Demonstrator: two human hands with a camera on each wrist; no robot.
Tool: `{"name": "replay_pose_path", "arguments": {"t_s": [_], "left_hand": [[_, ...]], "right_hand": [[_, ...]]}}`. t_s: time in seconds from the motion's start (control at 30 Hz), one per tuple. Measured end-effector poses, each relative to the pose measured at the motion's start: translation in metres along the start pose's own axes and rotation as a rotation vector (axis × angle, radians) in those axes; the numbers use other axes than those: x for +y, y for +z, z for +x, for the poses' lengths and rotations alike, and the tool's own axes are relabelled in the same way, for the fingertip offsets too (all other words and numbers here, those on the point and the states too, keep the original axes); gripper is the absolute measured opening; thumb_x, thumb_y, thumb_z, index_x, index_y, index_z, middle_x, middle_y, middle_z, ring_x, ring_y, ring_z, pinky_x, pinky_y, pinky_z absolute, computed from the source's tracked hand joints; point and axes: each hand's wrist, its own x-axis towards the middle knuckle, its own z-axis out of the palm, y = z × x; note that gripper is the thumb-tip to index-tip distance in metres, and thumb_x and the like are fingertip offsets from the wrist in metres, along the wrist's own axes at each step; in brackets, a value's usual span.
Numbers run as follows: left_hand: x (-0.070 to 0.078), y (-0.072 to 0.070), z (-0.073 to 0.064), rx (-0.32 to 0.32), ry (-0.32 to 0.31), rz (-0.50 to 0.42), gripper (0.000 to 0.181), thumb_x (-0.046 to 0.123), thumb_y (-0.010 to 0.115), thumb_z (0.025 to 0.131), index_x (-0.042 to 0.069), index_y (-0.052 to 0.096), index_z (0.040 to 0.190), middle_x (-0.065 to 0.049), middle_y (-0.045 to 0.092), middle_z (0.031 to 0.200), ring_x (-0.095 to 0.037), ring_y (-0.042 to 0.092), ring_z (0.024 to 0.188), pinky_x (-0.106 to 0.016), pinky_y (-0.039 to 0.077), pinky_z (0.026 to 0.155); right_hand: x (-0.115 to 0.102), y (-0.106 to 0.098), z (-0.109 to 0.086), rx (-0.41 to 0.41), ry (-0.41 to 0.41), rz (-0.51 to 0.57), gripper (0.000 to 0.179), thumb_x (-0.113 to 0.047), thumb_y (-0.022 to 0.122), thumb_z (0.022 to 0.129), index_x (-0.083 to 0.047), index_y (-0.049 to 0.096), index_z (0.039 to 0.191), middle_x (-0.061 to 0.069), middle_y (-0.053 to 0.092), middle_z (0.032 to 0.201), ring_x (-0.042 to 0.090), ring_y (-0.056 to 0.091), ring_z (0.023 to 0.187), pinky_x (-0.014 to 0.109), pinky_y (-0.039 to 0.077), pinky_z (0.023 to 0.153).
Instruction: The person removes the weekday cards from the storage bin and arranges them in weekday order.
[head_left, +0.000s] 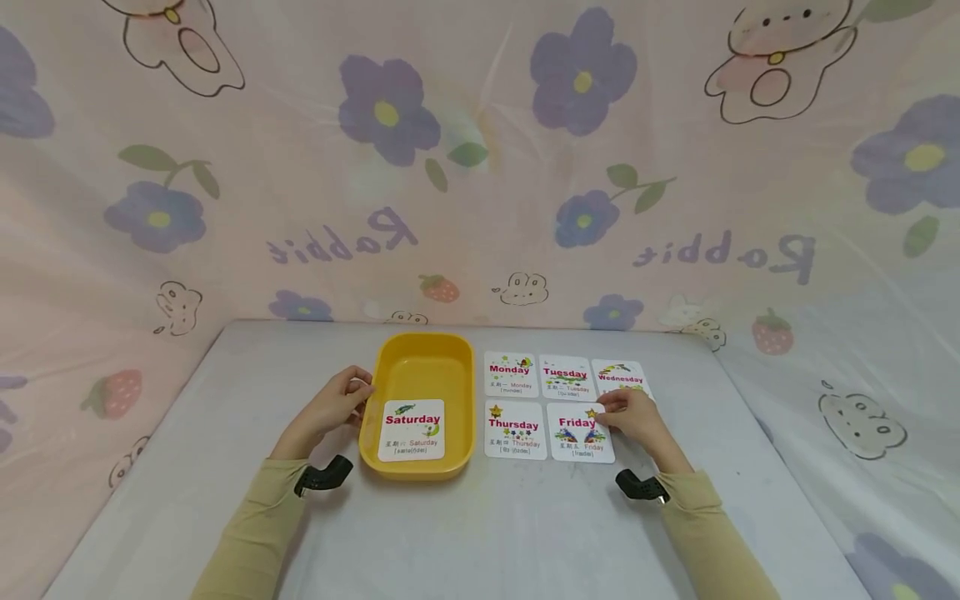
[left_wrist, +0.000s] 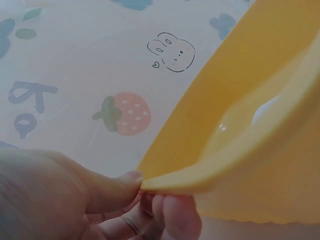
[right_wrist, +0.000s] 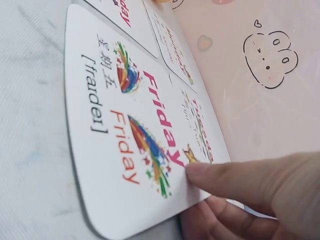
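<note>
My left hand pinches the left rim of a yellow tray, thumb on top and fingers curled beneath, as the left wrist view shows. Inside the tray, toward its near end, lies a Saturday card. With my right hand I pinch the right edge of the Friday card. In the right wrist view the thumb presses the card's face by its star, with fingers tucked under the edge. Friday sits at the right end of the near row, beside the Thursday card.
Behind that row lie the Monday card, the Tuesday card and the Wednesday card, the last partly covered by my right hand. A patterned curtain rises at the back edge of the white table.
</note>
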Motion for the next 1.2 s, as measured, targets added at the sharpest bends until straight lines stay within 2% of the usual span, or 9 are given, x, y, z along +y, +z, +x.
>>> {"name": "replay_pose_path", "arguments": {"t_s": [0.27,0.67,1.0,1.2], "left_hand": [[-0.001,0.0001,0.0002,-0.004,-0.006,-0.004,0.024,0.011,0.045,0.102,-0.004,0.041,0.12,-0.014,0.058,0.087,-0.02,0.055,0.068,-0.032,0.053,0.058],[-0.0001,0.0023,-0.0019,0.002,-0.025,-0.011,0.023,0.013,0.045,0.102,-0.003,0.041,0.12,-0.015,0.057,0.087,-0.02,0.055,0.068,-0.034,0.053,0.059],[0.0003,0.0002,0.0,-0.001,-0.01,-0.006,0.024,0.011,0.044,0.102,-0.004,0.041,0.12,-0.016,0.058,0.087,-0.021,0.054,0.068,-0.033,0.053,0.059],[0.0009,0.0002,0.0015,0.0,-0.024,-0.002,0.023,0.011,0.045,0.102,-0.003,0.041,0.12,-0.015,0.058,0.087,-0.021,0.055,0.068,-0.033,0.053,0.06]], "right_hand": [[-0.0008,0.0038,0.0001,0.023,0.02,-0.043,0.03,0.001,0.075,0.077,0.009,0.064,0.103,0.011,0.058,0.082,0.018,0.055,0.072,0.025,0.051,0.059],[-0.0045,0.0064,-0.0031,0.028,0.019,-0.115,0.027,-0.001,0.076,0.078,0.009,0.064,0.1,0.01,0.057,0.078,0.018,0.052,0.068,0.025,0.047,0.056],[-0.0058,0.0031,0.0003,0.022,-0.013,-0.114,0.024,0.0,0.076,0.077,0.008,0.064,0.095,0.009,0.057,0.074,0.016,0.051,0.065,0.024,0.047,0.055],[-0.0103,-0.0015,0.003,0.002,0.001,-0.072,0.022,-0.003,0.071,0.083,0.009,0.064,0.099,0.011,0.06,0.079,0.016,0.056,0.065,0.025,0.051,0.056]]}}
